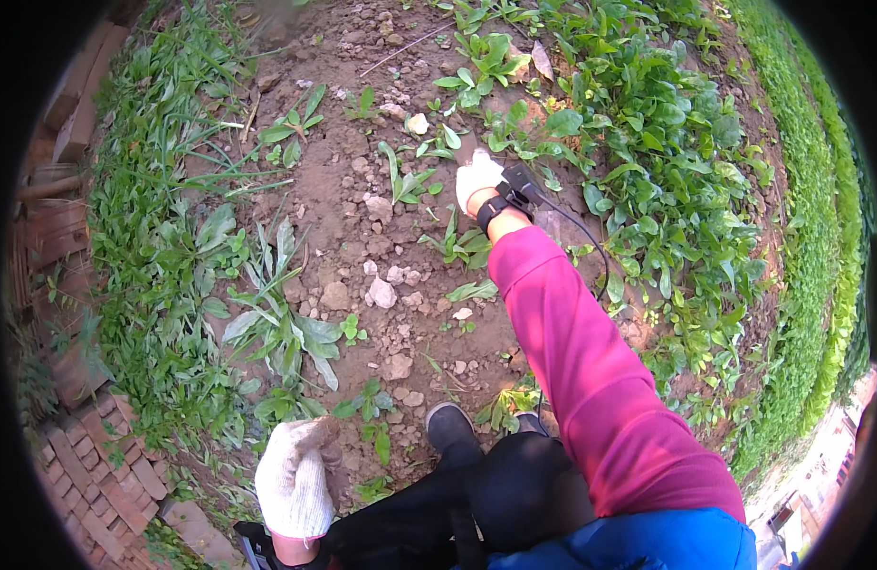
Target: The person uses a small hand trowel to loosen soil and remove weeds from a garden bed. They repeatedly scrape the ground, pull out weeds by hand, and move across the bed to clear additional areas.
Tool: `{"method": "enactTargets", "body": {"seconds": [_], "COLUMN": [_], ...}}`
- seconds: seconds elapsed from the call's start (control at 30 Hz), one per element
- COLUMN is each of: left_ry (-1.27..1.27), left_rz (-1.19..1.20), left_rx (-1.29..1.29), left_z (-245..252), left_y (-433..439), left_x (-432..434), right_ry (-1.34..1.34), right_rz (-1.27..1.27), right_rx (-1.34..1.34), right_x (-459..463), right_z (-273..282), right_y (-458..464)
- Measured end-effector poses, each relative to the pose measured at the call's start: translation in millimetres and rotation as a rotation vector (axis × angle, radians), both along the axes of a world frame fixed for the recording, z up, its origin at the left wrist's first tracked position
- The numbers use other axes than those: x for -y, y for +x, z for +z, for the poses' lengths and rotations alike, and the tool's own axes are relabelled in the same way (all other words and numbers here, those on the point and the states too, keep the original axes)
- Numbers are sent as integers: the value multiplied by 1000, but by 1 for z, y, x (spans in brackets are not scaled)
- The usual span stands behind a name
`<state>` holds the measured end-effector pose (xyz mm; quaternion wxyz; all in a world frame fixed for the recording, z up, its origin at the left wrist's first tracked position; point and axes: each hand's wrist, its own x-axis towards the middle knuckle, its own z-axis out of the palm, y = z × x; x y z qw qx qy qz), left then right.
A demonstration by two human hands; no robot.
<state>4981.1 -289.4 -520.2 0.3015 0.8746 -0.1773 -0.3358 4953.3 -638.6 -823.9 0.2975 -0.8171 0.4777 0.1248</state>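
Note:
My right hand [479, 178], in a white knit glove, reaches forward over the soil, its fingers closed around what seems to be a small hand tool. A flat, greyish blade [467, 147] sticks out beyond the fingers, by a small leafy plant [438, 144]; the handle is hidden in the glove. Down at the lower left, my left hand [296, 477] wears a similar glove with soiled fingertips. Its fingers are curled in, and no object shows in them. Low green weeds [367, 400] grow close by it.
Bare soil [339, 235] with stones [381, 292] runs between leafy weeds [160, 285] on the left and a dense green crop [659, 121] on the right. Stacked bricks [96, 470] border the left side. My boot [450, 425] stands on the soil. A cable [588, 239] hangs from my right wrist.

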Motion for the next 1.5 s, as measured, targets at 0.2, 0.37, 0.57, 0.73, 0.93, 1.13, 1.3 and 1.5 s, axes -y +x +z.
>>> {"method": "enactTargets", "body": {"seconds": [0.2,0.37,0.57,0.73,0.93,1.13,1.3,1.5], "left_ry": [-42,-55,-51,-69,-69,-70,-25,-41], "left_rz": [17,-49,-68,-41,-39,-62,-3,45], "left_rx": [-30,-35,-29,-64,-79,-80,-112,-137], "left_z": [5,4,3,3,-1,0,5,5], "left_y": [3,2,0,-2,-1,-3,-6,-6], "left_x": [3,7,6,2,-2,1,6,4], "right_ry": [184,20,42,96,21,99,77,126], "right_rz": [-87,-167,-120,-204,-188,-321,-305,-230], "right_rx": [-61,193,221,213,167,182,122,96], "right_x": [-51,-75,-68,-58,-56,-42,-24,-16], "right_z": [30,27,15,33,40,31,31,43], "right_y": [-87,-126,-118,-111,-98,-101,-84,-93]}}
